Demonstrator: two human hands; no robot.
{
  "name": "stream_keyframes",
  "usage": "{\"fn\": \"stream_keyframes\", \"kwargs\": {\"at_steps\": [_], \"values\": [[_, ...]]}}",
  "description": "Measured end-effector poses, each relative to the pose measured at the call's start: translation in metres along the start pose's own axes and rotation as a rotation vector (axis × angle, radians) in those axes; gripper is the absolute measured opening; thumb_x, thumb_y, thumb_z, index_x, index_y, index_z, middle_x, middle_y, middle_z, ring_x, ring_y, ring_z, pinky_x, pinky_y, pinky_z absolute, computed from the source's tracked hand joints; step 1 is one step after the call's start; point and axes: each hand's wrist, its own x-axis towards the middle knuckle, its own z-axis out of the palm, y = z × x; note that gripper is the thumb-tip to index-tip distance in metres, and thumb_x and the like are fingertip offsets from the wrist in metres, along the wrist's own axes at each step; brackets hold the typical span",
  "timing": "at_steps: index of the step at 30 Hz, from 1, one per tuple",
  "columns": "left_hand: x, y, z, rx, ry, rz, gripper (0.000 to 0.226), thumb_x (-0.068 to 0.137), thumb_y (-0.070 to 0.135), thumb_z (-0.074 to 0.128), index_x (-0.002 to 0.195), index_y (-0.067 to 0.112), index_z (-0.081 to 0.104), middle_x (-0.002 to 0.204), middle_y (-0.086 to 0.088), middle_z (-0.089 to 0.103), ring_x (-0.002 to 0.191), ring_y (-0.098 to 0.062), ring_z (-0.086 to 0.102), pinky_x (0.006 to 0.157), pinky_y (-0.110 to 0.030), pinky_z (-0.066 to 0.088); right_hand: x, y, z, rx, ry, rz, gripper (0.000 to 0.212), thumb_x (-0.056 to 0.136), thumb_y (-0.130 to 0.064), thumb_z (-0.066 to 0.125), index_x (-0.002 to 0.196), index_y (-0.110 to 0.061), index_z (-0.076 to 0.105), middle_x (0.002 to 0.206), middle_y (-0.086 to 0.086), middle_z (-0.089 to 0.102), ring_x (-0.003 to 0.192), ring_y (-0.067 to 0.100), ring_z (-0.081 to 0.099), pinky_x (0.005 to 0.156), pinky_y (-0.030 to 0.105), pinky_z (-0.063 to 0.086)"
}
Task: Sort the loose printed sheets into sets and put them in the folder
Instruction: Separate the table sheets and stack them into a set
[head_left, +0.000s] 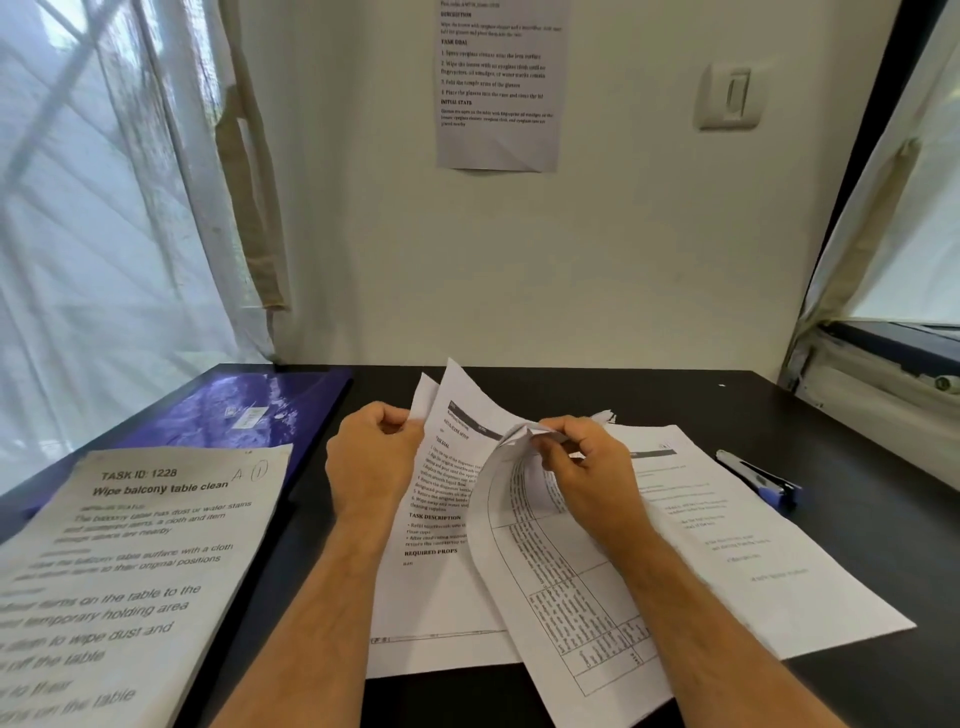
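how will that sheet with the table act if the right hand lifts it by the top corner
Probably floppy: the table sheet already curls over where the right hand pinches it. Likely very light. It may slide on the sheets beneath.

A dark counter (649, 395) stands against a pale wall (363, 234). A light switch (730, 96) is high on the far right. White curtains (104, 208) cover a bright window on the left, and another window (914, 249) is on the right
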Motion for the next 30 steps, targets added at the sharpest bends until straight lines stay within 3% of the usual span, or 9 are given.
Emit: {"fn": "stream_keyframes", "kwargs": {"at_steps": [3,5,9,12,17,21,24,27,30], "values": [[-0.006,0.005,0.0,0.034,0.083,0.037,0.014,0.093,0.022,0.067,0.085,0.013,0.059,0.074,0.01,0.06,0.06,-0.005,0.058,0.052,-0.011,0.035,0.0,-0.002,0.0,-0.014,0.011,-0.049,0.013,0.096,-0.033,0.059,0.108,-0.034,0.064,0.106,-0.01,0.065,0.096,0.006,0.062,0.08,0.009,0.044],[-0.008,0.008,-0.002,0.006,0.127,0.082,0.01,0.094,0.013,0.064,0.095,0.012,0.055,0.081,0.01,0.058,0.066,-0.006,0.058,0.045,-0.01,0.038,0.001,-0.004,0.0,-0.042,0.034,-0.08,0.018,0.096,-0.033,0.059,0.112,-0.029,0.068,0.105,-0.011,0.064,0.095,0.003,0.06,0.076,0.006,0.043],[-0.006,0.006,-0.004,-0.063,0.165,0.129,0.032,0.095,0.007,0.058,0.123,0.018,0.048,0.106,0.002,0.062,0.082,-0.011,0.059,0.044,-0.009,0.042,0.001,-0.008,0.002,-0.082,0.073,-0.132,0.022,0.095,-0.034,0.06,0.113,-0.025,0.071,0.102,-0.014,0.061,0.09,-0.003,0.056,0.075,-0.001,0.042],[-0.003,0.001,0.0,-0.038,0.142,0.123,0.043,0.093,0.011,0.059,0.131,0.022,0.041,0.109,0.001,0.061,0.088,-0.014,0.06,0.054,-0.01,0.037,0.001,-0.013,0.004,-0.089,0.069,-0.165,0.021,0.096,-0.033,0.06,0.111,-0.024,0.072,0.101,-0.013,0.06,0.089,-0.003,0.056,0.078,0.0,0.042],[0.0,-0.007,0.007,0.14,0.143,0.197,0.018,0.1,0.032,0.053,0.105,0.015,0.059,0.098,0.002,0.062,0.088,-0.016,0.06,0.061,-0.014,0.034,-0.001,-0.02,0.008,-0.092,0.063,-0.198,0.024,0.095,-0.038,0.057,0.109,-0.025,0.071,0.102,-0.013,0.06,0.089,-0.003,0.056,0.073,0.002,0.045],[0.001,-0.01,0.008,0.135,0.096,0.154,0.02,0.101,0.024,0.055,0.12,0.018,0.054,0.113,-0.001,0.066,0.09,-0.013,0.061,0.063,-0.012,0.039,-0.002,-0.021,0.009,-0.099,0.045,-0.208,0.025,0.095,-0.038,0.056,0.11,-0.025,0.071,0.102,-0.013,0.059,0.09,-0.004,0.055,0.076,0.001,0.044],[0.002,-0.014,0.009,0.157,0.036,0.134,0.022,0.1,0.023,0.057,0.121,0.021,0.055,0.118,-0.003,0.068,0.093,-0.017,0.068,0.068,-0.024,0.053,-0.004,-0.02,0.01,-0.111,0.038,-0.201,0.021,0.096,-0.034,0.058,0.11,-0.025,0.07,0.102,-0.015,0.058,0.087,-0.005,0.055,0.074,0.0,0.043],[0.003,-0.011,0.008,0.166,0.049,0.165,0.012,0.097,0.031,0.06,0.104,0.022,0.063,0.1,0.001,0.07,0.076,-0.008,0.062,0.063,-0.018,0.046,-0.004,-0.018,0.011,-0.113,0.036,-0.203,0.018,0.096,-0.033,0.058,0.108,-0.027,0.069,0.102,-0.014,0.058,0.087,-0.004,0.056,0.078,0.0,0.043],[0.0,-0.001,0.004,0.133,0.13,0.184,0.023,0.096,0.041,0.059,0.086,0.02,0.057,0.083,0.005,0.063,0.066,-0.003,0.055,0.056,-0.014,0.035,-0.004,-0.018,0.011,-0.113,0.05,-0.211,0.016,0.096,-0.032,0.059,0.108,-0.028,0.068,0.102,-0.013,0.058,0.089,-0.004,0.056,0.078,0.001,0.044]]}}
